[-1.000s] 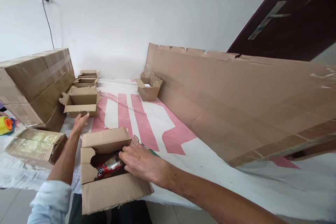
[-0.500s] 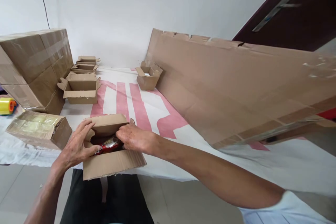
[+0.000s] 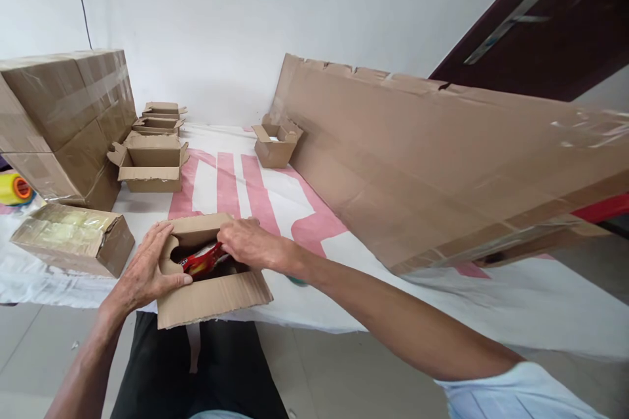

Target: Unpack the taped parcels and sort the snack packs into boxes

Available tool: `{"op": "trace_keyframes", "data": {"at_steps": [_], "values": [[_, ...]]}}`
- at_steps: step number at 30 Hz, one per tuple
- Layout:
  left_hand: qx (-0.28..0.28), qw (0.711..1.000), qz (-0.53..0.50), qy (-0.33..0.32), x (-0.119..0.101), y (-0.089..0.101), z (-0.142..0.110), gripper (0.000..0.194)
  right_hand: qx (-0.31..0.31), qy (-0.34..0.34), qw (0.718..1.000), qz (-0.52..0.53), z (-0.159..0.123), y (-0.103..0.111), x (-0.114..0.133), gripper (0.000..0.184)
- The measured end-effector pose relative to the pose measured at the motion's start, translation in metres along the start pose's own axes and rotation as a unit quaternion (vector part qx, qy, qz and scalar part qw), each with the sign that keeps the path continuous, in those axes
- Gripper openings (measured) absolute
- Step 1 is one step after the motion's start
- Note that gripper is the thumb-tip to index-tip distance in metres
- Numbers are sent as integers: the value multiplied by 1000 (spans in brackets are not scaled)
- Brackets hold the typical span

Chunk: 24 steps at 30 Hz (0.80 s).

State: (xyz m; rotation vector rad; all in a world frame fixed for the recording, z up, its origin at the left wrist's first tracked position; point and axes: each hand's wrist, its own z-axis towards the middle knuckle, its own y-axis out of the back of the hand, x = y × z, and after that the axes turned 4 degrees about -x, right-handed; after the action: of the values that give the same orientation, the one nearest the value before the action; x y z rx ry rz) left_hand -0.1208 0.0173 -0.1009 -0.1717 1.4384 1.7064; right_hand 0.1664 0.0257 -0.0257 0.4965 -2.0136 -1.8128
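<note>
On the near edge of the table an open cardboard box [image 3: 211, 300] stands with its front flap folded out toward me. My left hand [image 3: 146, 273] grips its left end, thumb over the near corner and fingers along the far side. A shiny red packet [image 3: 202, 263] lies slanted inside the box. The closed fingers of my right hand [image 3: 249, 243] hold the packet's right end, at the box opening. Those fingertips are partly hidden, and so is the bottom of the box.
A taped carton [image 3: 63, 239] sits left of the box, before a stack of large cartons [image 3: 73, 124]. Several open boxes [image 3: 152, 163] line the left side. A small open box [image 3: 275, 144] stands beside a big cardboard sheet [image 3: 432, 163]. A yellow tape roll [image 3: 14, 190] is far left.
The red packet has turned so that more of its red face shows. My left thumb has moved off the packet to the box's near corner. My right hand has shifted slightly.
</note>
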Motion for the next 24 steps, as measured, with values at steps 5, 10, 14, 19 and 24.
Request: {"op": "trace_keyframes", "data": {"at_steps": [5,10,14,19,24], "values": [[11,999,-7,34,-5,2,0,110,-103,25,958,267,-11,8,-31,33],[23,999,-12,24,-8,4,3,92,-191,3,901,390,-16,3,-46,27],[20,1000,-9,18,-11,6,7,75,-247,-38,841,479,-15,7,-56,32],[-6,1000,-4,-11,-17,10,9,69,-271,-55,785,555,-10,11,-64,43],[11,1000,-28,1,-24,17,9,78,-285,-83,752,589,-7,1,-68,50]]}}
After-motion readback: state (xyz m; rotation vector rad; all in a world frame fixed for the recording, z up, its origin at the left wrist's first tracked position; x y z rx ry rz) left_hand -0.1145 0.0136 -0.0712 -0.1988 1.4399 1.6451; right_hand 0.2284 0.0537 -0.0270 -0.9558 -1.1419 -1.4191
